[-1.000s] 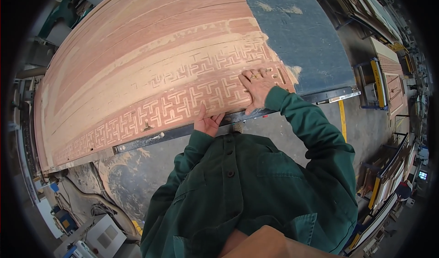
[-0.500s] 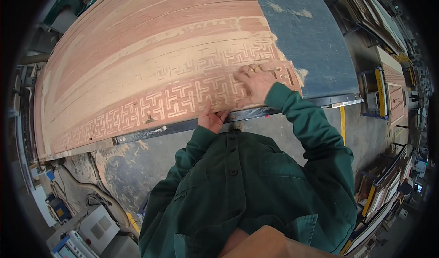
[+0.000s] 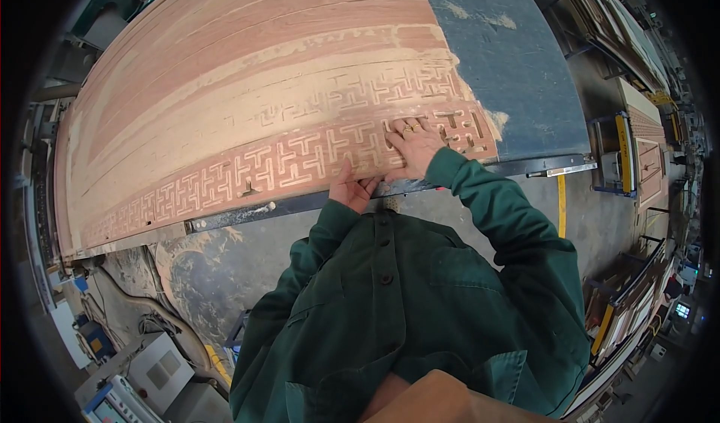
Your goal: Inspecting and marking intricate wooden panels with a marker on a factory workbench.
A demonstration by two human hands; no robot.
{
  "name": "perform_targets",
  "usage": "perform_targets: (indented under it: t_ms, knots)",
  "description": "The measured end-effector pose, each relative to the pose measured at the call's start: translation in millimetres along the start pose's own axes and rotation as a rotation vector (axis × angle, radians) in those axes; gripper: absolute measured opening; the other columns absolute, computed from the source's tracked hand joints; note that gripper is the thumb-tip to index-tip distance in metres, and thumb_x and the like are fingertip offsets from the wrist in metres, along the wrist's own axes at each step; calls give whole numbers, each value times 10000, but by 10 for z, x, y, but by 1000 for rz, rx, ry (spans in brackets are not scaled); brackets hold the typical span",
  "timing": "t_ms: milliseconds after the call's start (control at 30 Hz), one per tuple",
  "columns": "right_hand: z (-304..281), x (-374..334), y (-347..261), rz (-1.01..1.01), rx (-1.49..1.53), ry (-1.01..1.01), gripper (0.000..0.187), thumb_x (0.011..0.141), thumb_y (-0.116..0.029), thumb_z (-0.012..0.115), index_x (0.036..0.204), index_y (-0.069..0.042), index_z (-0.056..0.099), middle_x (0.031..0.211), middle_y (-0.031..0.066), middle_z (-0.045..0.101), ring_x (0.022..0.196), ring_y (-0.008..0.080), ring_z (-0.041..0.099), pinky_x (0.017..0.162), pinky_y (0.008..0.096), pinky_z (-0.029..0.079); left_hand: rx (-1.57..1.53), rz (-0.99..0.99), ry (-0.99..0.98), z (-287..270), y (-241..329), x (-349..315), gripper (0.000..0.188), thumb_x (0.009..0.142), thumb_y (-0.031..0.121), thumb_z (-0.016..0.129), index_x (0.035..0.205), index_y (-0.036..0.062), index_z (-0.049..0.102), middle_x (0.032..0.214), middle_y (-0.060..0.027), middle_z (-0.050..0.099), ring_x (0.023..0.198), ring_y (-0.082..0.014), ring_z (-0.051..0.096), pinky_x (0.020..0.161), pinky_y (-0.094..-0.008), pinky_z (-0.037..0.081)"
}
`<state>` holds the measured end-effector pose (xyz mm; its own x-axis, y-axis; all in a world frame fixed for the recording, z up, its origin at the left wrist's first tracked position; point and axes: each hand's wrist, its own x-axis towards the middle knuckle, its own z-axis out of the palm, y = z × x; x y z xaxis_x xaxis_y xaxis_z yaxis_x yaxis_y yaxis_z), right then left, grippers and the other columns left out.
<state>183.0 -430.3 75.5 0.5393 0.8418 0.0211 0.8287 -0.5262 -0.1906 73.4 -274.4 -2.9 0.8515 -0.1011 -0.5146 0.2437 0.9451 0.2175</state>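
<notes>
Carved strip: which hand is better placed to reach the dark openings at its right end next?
Right, probably: the right hand rests on the carved strip close to those dark openings, while the left hand sits farther left, at the near edge.

"Bare hands, from where we stand?"
"Two: left hand (image 3: 352, 192), one; right hand (image 3: 415, 145), one."
"Carved fretwork strip (image 3: 289, 160) at the near edge?"
"One."
"Tabletop (image 3: 510, 70), blue?"
"One."
"Button-front work jacket (image 3: 352, 303), green?"
"One, with two sleeves (image 3: 502, 205)."
"Thick floor hose (image 3: 180, 324)?"
"One."
"Racked panels (image 3: 637, 333), right side?"
"Several; too crowded to count exactly."
</notes>
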Motion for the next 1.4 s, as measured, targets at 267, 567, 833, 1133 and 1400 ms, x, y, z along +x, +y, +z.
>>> perform_targets:
  t_ms: [267,567,833,1133,1400]
  knots:
    - [-43,-426,62,93,52,79,511,597,-370,655,987,-88,484,975,81,498,890,279,485,863,411,313,-1,31,71,17,-9,-9,430,819,331,471,1143,60,392,1141,-85,468,1041,-240,454,889,-393,367]
    - [254,-475,22,-66,56,272,255,657,-224,605,882,-118,548,907,-1,485,866,199,441,818,374,323,-37,-8,82,-26,-28,4,419,819,330,472,1130,57,407,1123,-82,481,1049,-237,446,898,-394,363]
    - [87,-391,-81,-10,75,207,286,622,-242,630,869,-121,555,894,4,483,876,211,429,819,381,313,-46,-12,71,-42,-19,5,438,806,345,490,1131,63,408,1121,-86,477,1042,-231,447,883,-386,366]
    - [246,-113,-363,-6,148,207,446,577,-272,660,964,-100,520,962,34,483,939,226,432,840,357,312,-61,-39,36,-47,-11,-7,422,802,354,495,1091,51,441,1054,-88,514,960,-214,496,807,-338,412]
    - [252,-115,-359,49,143,148,430,599,-189,643,996,-98,504,971,46,461,930,247,442,801,349,354,-61,-20,-80,-35,-28,-17,496,805,387,465,1158,51,376,1136,-102,462,1039,-234,452,858,-373,385]
